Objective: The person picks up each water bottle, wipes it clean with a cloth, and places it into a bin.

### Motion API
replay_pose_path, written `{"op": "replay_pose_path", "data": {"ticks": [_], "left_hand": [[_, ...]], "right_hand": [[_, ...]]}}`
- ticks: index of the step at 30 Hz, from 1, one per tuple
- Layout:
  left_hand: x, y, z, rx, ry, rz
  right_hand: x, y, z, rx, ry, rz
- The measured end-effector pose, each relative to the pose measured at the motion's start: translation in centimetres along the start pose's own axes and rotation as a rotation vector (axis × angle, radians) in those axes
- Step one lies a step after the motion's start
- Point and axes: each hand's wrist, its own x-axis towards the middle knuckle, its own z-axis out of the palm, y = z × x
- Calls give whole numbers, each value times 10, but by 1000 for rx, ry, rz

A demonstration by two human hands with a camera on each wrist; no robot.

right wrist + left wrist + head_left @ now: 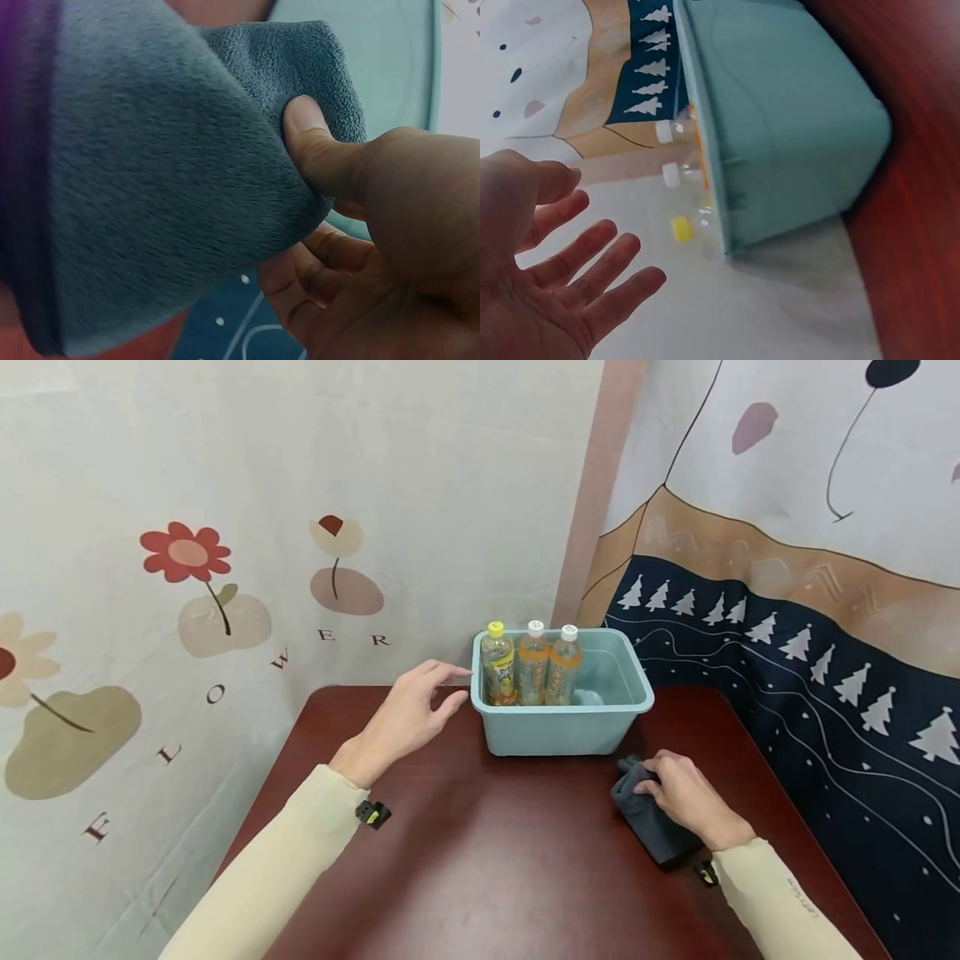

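Note:
My right hand (686, 793) pinches a dark grey-blue cloth (651, 818) between thumb and fingers, to the right of and in front of the light teal plastic bin (562, 720). In the right wrist view the fuzzy cloth (172, 165) hangs in folds from the grip. My left hand (408, 706) reaches toward the bin's left rim with nothing in it. Its fingers (604, 262) are relaxed and spread in the left wrist view. Upright along the bin's left half stand a yellow-capped bottle (498, 668) and two white-capped bottles with orange labels (533, 667).
The dark red-brown table (480, 860) carries the bin near its back edge. Behind it hangs a pale curtain with printed flowers (420, 485), and on the right a navy one with white trees (825, 693). Black cameras (372, 814) sit at the wrists.

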Motion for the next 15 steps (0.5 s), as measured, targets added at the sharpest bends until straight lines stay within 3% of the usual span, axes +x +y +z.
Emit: {"op": "replay_pose_path", "data": {"ticks": [8,12,15], "left_hand": [[-39,-30,7,33,14,-82],[-58,-45,12,57,1,-130],[-69,-54,15,87,-29,-165]], "right_hand": [[-3,5,32,-90,-37,-13],[-5,6,34,-86,-34,6],[-5,4,32,-61,13,27]]}}
